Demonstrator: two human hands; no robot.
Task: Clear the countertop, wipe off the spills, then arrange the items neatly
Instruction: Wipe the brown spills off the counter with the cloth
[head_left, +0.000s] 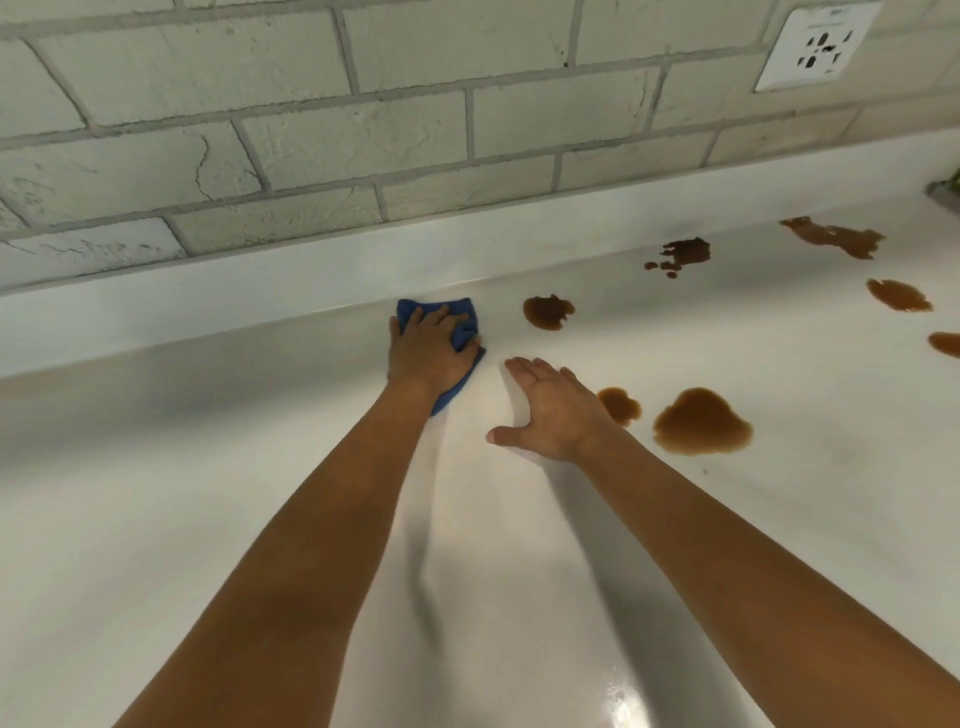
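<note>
A white countertop fills the view. My left hand presses a blue cloth flat on it near the back upstand, fingers spread over the cloth. My right hand rests palm down on the bare counter just right of the cloth, fingers straight. Several brown spills lie to the right: a small one beside the cloth, a small one by my right wrist, a big puddle, and darker patches farther back right.
A grey brick-pattern wall rises behind the white upstand. A white wall socket sits at the upper right. The edge of some object shows at the far right.
</note>
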